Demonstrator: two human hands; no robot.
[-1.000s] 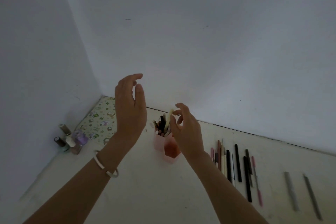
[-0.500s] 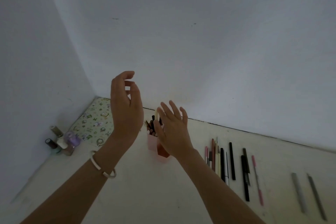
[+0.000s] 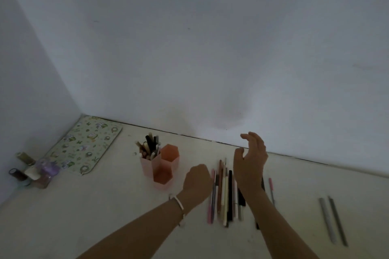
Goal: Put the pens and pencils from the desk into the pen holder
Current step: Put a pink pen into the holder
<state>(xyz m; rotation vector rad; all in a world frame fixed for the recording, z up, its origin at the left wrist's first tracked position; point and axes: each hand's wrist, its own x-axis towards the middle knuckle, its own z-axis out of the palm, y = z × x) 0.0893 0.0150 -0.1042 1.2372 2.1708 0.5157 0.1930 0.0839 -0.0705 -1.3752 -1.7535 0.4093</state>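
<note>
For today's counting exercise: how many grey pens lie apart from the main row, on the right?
2. The lighter grey pen lies far right on the desk; the darker grey pen lies alongside, just right of it. The right arm may hide others.

Left hand (image 3: 197, 178) sits in gap between pen holder (image 3: 161, 164) and pen row (image 3: 225, 191). Right hand (image 3: 250, 164) hovers over row's right side. Holder's rear cell crowded with pens; orange cells open on top. Desk (image 3: 294, 195) bare between row and two grey pens (image 3: 332, 221).
</note>
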